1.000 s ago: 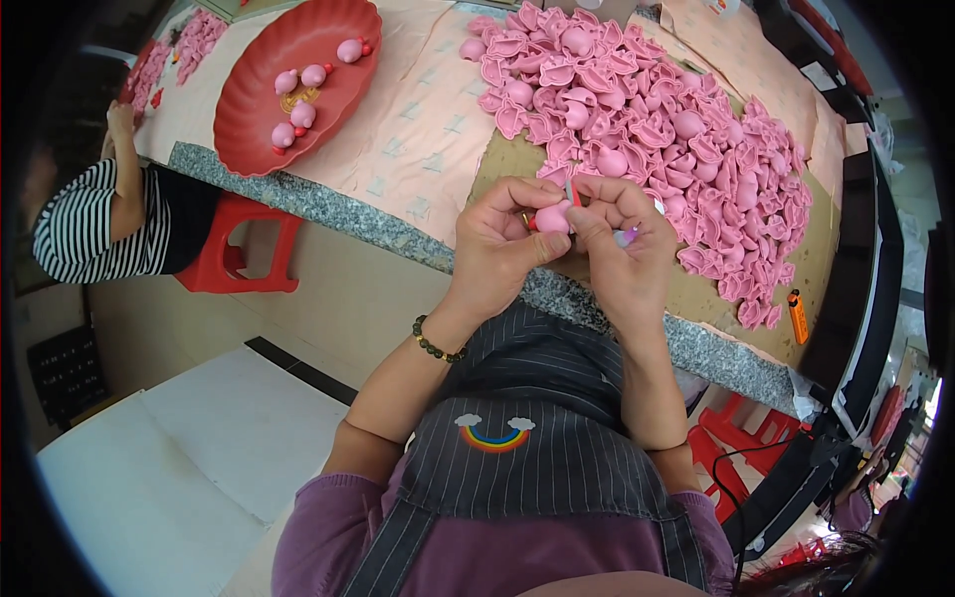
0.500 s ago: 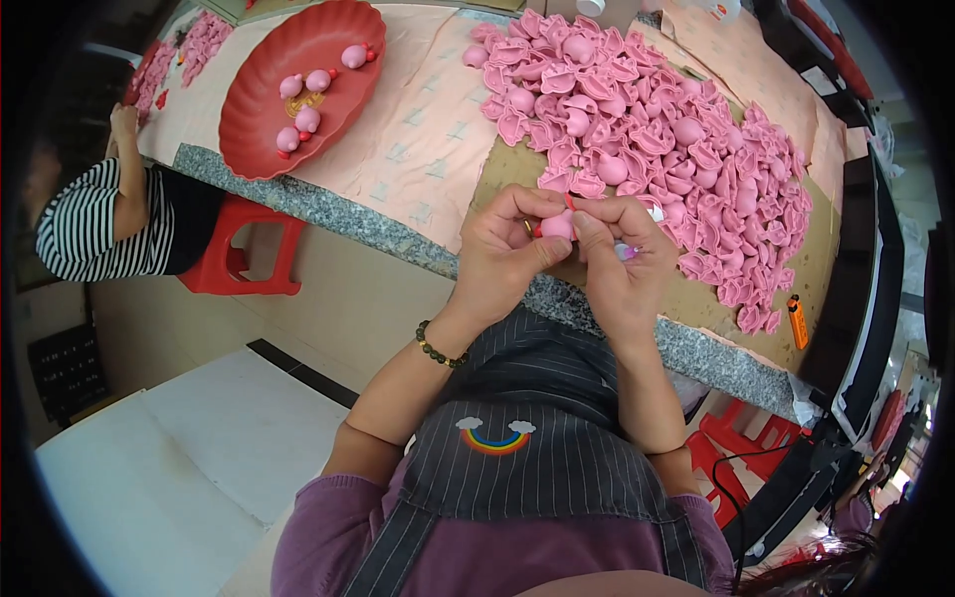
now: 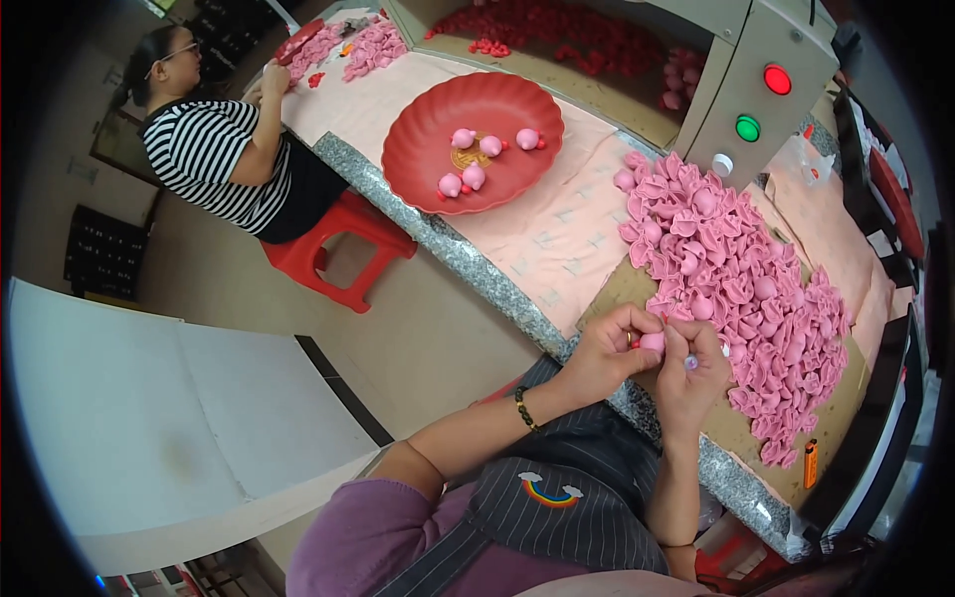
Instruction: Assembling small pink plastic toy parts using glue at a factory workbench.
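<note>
My left hand (image 3: pixel 603 360), with a beaded bracelet on its wrist, pinches a small round pink rubbery piece (image 3: pixel 652 342) with a red tip at its left side. My right hand (image 3: pixel 698 386) is closed against it, thumb and index finger pinching a tiny red piece (image 3: pixel 666 319) at the top of the pink one. A clear purplish object (image 3: pixel 691 362) shows between the right fingers; its kind is hidden. Both hands are above the table's front edge, beside a large heap of pink moulded pieces (image 3: pixel 736 289), mostly thin, ruffled shells with some round balls among them.
A red scalloped plate (image 3: pixel 418 114) holds several round pink pieces with red tips. An orange lighter (image 3: pixel 811 464) lies at the right. Behind stands a grey machine (image 3: pixel 786 45) with red and green buttons. Another person (image 3: pixel 214 149) sits far left on a red stool (image 3: pixel 343 234).
The view has swung to the left and up, bringing in the machine and more of the other person. Both my hands stay together on the pink piece in much the same grip.
</note>
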The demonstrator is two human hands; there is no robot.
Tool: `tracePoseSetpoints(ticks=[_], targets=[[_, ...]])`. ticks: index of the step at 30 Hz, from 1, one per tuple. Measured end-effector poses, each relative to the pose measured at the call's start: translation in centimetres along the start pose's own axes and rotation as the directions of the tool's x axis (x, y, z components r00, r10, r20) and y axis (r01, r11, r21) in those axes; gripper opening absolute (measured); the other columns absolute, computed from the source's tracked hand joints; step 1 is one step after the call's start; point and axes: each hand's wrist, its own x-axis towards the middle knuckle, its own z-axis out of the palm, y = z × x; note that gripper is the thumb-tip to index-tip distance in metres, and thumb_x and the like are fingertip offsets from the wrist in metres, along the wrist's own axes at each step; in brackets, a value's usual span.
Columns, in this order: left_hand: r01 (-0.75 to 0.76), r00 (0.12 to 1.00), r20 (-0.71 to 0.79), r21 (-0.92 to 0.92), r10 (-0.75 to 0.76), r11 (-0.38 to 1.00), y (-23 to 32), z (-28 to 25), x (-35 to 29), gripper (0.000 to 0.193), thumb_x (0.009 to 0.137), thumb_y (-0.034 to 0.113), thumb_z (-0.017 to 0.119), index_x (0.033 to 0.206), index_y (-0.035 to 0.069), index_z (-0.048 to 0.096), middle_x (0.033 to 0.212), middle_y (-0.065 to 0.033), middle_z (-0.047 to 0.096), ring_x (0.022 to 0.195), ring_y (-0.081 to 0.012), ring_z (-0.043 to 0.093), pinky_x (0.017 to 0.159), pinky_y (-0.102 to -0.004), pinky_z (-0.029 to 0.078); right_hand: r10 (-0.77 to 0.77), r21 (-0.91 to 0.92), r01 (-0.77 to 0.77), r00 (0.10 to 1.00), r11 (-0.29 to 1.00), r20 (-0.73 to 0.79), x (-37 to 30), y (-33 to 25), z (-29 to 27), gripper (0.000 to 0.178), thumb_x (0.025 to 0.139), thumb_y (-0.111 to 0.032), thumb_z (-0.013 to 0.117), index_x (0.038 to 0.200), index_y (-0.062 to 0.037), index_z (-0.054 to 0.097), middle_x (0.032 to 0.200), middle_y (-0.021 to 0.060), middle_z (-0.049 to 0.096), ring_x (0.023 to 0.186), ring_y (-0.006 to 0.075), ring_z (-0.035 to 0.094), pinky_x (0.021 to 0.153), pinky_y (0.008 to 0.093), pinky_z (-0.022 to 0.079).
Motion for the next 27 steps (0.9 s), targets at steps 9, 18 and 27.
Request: tracePoseSetpoints(ticks=[9, 18, 27], targets=[[0.095, 0.995, -0.025, -0.104, -0.098, 0.990, 0.4, -0.4, 0.9, 0.021, 0.084, -0.003, 0.058, 0.103, 0.001, 0.051, 0.098, -0.0071, 0.057, 0.087, -0.0113, 0.056, 0.078, -0.0250, 0.046, 0.094, 0.053, -0.089, 0.991, 0.995, -0.092, 0.1, 0.3, -0.1, 0.005, 0.085, 0.000, 0.056, 0.087, 0.0027, 0.060, 0.066, -0.0008, 0.054, 0.062, 0.0050, 0.049, 0.057, 0.0190, 0.039], [0.247, 0.969, 0.103, -0.357, -0.225, 0.901, 2.6, -1.3, 1.7, 0.012, 0.085, 0.010, 0.052, 0.093, 0.001, 0.050, 0.086, -0.0113, 0.050, 0.065, -0.0145, 0.044, 0.059, -0.0248, 0.036, 0.045, 0.129, -0.030, 0.992, 0.991, -0.121, -2.9, 2.1, -1.8, 0.028, 0.082, 0.002, 0.059, 0.110, 0.0020, 0.058, 0.070, 0.0020, 0.056, 0.063, 0.0092, 0.051, 0.060, 0.0217, 0.040], [0.135, 0.991, 0.034, -0.115, -0.132, 0.984, 2.0, 0.3, 1.4, 0.011, 0.089, 0.009, 0.051, 0.079, 0.004, 0.046, 0.074, -0.0028, 0.043, 0.061, -0.0084, 0.035, 0.054, -0.0234, 0.033, -0.378, -0.666, 0.313, 0.925, 0.677, 0.050, -3.9, 4.2, -9.1, 0.022, 0.069, -0.003, 0.067, 0.090, -0.0029, 0.063, 0.069, 0.0076, 0.054, 0.062, 0.0241, 0.053, 0.055, 0.0361, 0.039]])
